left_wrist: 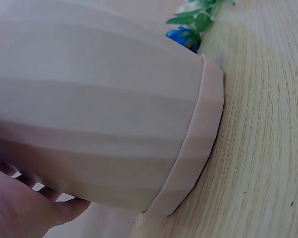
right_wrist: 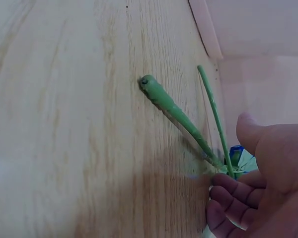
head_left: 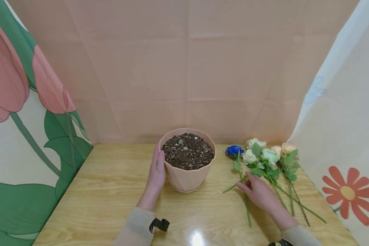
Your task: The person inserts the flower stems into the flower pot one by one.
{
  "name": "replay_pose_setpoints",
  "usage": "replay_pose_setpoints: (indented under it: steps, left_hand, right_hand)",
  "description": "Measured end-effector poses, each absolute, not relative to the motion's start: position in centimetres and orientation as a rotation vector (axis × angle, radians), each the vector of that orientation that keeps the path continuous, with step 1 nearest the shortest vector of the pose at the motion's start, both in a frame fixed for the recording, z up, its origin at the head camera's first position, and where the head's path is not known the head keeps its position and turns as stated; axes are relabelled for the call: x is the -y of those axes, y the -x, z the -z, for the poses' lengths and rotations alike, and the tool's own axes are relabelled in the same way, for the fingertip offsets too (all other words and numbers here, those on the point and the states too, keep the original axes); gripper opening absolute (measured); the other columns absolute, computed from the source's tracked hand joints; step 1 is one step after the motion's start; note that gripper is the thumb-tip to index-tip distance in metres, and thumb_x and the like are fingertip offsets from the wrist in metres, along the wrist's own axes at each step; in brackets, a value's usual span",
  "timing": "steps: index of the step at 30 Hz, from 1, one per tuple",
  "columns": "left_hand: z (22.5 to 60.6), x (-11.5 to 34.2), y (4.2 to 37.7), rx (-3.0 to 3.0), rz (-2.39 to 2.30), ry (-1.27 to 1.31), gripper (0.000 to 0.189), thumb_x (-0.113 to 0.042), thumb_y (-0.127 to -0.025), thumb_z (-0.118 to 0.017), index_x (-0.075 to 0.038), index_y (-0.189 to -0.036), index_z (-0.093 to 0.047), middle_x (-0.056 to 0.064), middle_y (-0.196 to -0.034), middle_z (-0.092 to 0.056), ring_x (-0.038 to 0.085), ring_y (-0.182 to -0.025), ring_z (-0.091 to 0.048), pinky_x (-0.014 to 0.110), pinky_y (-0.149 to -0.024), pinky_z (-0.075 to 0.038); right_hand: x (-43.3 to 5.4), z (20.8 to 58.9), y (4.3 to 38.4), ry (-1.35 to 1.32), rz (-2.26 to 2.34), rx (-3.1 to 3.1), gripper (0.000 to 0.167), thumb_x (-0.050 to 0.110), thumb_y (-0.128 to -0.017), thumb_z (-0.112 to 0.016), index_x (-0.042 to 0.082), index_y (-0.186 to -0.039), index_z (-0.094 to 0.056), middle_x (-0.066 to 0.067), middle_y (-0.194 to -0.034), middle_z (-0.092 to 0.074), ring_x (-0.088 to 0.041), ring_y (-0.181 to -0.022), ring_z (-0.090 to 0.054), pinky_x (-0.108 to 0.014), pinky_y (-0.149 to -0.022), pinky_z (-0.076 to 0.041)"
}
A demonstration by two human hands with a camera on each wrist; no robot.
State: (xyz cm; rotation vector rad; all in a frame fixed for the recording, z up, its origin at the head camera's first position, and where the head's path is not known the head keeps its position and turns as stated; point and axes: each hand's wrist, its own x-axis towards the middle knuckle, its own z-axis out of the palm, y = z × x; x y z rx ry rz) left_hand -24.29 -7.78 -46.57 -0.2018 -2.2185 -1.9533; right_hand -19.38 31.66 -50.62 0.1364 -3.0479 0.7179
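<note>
Now the left hand [head_left: 158,171] is resting, fingers nearly straight, against the faceted pink flowerpot [head_left: 187,177], which is sitting on the wooden table [head_left: 110,191]; the right hand [head_left: 259,193] is hanging half-curled, thumb apart, beside crossed green stems [right_wrist: 183,122] near the blue rose [head_left: 234,151] (whether it is touching them, I cannot tell). Pinching one stem, clear of the crossing, should be sparing leaves [head_left: 237,165] from snagging.

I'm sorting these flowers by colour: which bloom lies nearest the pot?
The blue rose, just right of the pot in the head view; the other blooms are pale and lie farther right.
</note>
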Motion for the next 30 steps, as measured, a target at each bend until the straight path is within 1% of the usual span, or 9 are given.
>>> replay_pose_setpoints:
  steps: [3, 8, 13, 19, 21, 23, 25, 27, 30]
  left_hand:
    - [46.51, 7.81, 24.28, 2.222, 1.947, 0.212, 0.066, -0.058, -0.119, -0.024, -0.032, -0.179, -0.016, 0.000, -0.184, -0.017, 0.032, -0.167, -0.017, 0.060, -0.134, -0.014]
    - [46.56, 7.90, 24.28, 2.233, 1.937, 0.224, 0.066, -0.059, -0.118, -0.023, -0.033, -0.179, -0.016, 0.001, -0.184, -0.018, 0.034, -0.167, -0.018, 0.063, -0.133, -0.014]
    - [46.77, 7.95, 24.35, 2.236, 1.937, 0.208, 0.066, -0.060, -0.118, -0.024, -0.036, -0.179, -0.016, 0.000, -0.183, -0.018, 0.035, -0.167, -0.019, 0.065, -0.132, -0.014]
    - [46.85, 7.96, 24.46, 2.230, 1.946, 0.209, 0.066, -0.061, -0.118, -0.024, -0.037, -0.178, -0.016, -0.001, -0.183, -0.018, 0.035, -0.167, -0.019, 0.065, -0.132, -0.014]
    - [46.83, 7.99, 24.46, 2.227, 1.948, 0.216, 0.065, -0.060, -0.118, -0.024, -0.037, -0.179, -0.016, 0.000, -0.183, -0.018, 0.035, -0.167, -0.019, 0.066, -0.132, -0.014]
    - [46.82, 8.02, 24.48, 2.219, 1.956, 0.222, 0.065, -0.059, -0.118, -0.024, -0.036, -0.179, -0.017, 0.001, -0.183, -0.018, 0.036, -0.167, -0.020, 0.066, -0.132, -0.015]
    - [46.82, 8.05, 24.49, 2.213, 1.964, 0.223, 0.064, -0.058, -0.119, -0.024, -0.036, -0.179, -0.017, 0.001, -0.183, -0.019, 0.037, -0.166, -0.020, 0.066, -0.131, -0.015]
    - [46.83, 8.07, 24.50, 2.211, 1.966, 0.222, 0.064, -0.057, -0.119, -0.025, -0.036, -0.179, -0.017, 0.002, -0.183, -0.019, 0.037, -0.166, -0.021, 0.066, -0.132, -0.015]
    - [46.86, 8.08, 24.49, 2.217, 1.968, 0.221, 0.065, -0.059, -0.118, -0.024, -0.036, -0.178, -0.017, 0.001, -0.183, -0.018, 0.036, -0.166, -0.020, 0.066, -0.132, -0.015]
  right_hand:
    - [-31.72, 50.64, 19.46, -0.142, -0.731, 3.050, 0.086, 0.043, -0.110, -0.070, -0.022, -0.157, -0.039, -0.002, -0.090, -0.064, -0.016, -0.076, -0.056, -0.038, -0.068, -0.049]
    - [-31.73, 50.58, 19.64, -0.134, -0.766, 3.061, 0.081, 0.038, -0.109, -0.073, -0.019, -0.157, -0.042, 0.002, -0.090, -0.067, -0.014, -0.076, -0.059, -0.038, -0.068, -0.051]
    - [-31.73, 50.56, 19.78, -0.122, -0.784, 3.057, 0.070, 0.031, -0.105, -0.078, -0.011, -0.156, -0.052, 0.004, -0.091, -0.070, -0.012, -0.079, -0.062, -0.040, -0.073, -0.054]
    - [-31.97, 50.78, 19.92, -0.116, -0.773, 3.035, 0.061, 0.025, -0.103, -0.080, -0.009, -0.150, -0.060, 0.003, -0.092, -0.070, -0.013, -0.080, -0.062, -0.039, -0.071, -0.053]
    - [-32.04, 50.88, 20.00, -0.094, -0.785, 3.030, 0.057, 0.026, -0.105, -0.079, -0.007, -0.148, -0.063, 0.002, -0.092, -0.070, -0.014, -0.079, -0.062, -0.038, -0.069, -0.052]
    - [-32.12, 51.01, 20.08, -0.072, -0.798, 3.016, 0.051, 0.026, -0.106, -0.077, -0.006, -0.145, -0.066, -0.001, -0.096, -0.073, -0.017, -0.082, -0.065, -0.039, -0.069, -0.054]
    - [-32.20, 51.13, 20.14, -0.053, -0.826, 2.993, 0.044, 0.025, -0.108, -0.074, -0.005, -0.140, -0.070, -0.006, -0.102, -0.076, -0.022, -0.088, -0.070, -0.043, -0.072, -0.058]
    - [-32.29, 51.22, 20.14, -0.029, -0.857, 2.961, 0.039, 0.024, -0.109, -0.073, -0.004, -0.136, -0.073, -0.011, -0.109, -0.078, -0.028, -0.095, -0.073, -0.048, -0.078, -0.061]
    - [-32.45, 51.37, 20.10, 0.019, -0.907, 2.921, 0.031, 0.022, -0.110, -0.071, -0.002, -0.129, -0.075, -0.015, -0.115, -0.079, -0.033, -0.102, -0.074, -0.053, -0.085, -0.061]
